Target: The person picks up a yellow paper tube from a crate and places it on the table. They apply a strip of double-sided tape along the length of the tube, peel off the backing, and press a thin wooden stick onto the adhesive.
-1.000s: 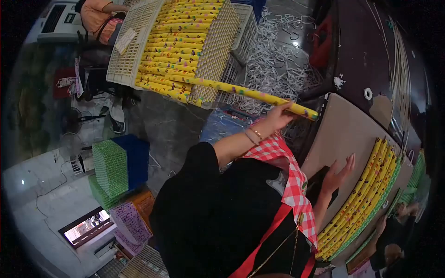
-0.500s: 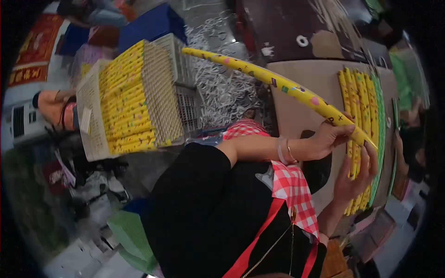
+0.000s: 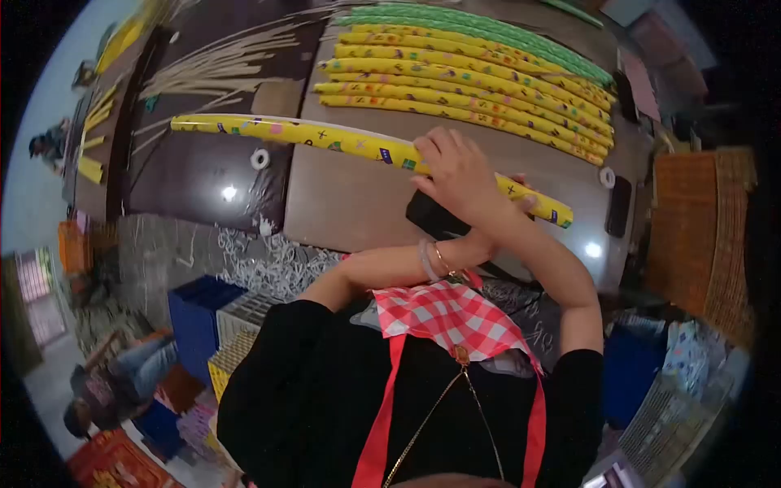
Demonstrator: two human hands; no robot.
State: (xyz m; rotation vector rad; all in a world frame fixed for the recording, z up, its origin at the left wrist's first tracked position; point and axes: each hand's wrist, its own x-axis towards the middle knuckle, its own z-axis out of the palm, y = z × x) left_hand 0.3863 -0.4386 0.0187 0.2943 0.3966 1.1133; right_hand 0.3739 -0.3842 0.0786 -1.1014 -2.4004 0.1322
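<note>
A long yellow paper tube [image 3: 325, 136] with a colourful printed pattern lies slantwise across my front, above the table. My right hand [image 3: 462, 172] is closed over it from above, right of its middle. Crossing under my right forearm, my left hand [image 3: 482, 241] is mostly hidden; a few of its fingertips show against the tube near the right end. A black object [image 3: 431, 213], whose kind I cannot make out, sits just below the hands. Beyond the held tube, several similar yellow tubes [image 3: 464, 102] lie side by side, with green tubes [image 3: 480, 37] behind them.
On the dark tabletop [image 3: 203, 179] at left are thin pale strips [image 3: 220, 65] and a white ring-shaped roll [image 3: 259, 159]. Another white roll [image 3: 607, 177] and a dark phone-like slab [image 3: 618, 206] lie at right. Shredded paper [image 3: 277, 256] covers the floor; a person [image 3: 122, 374] is at lower left.
My view has swung from the crate of tubes round to the table. The yellow tube now lies across it, and my right hand has shifted on top, over my left arm.
</note>
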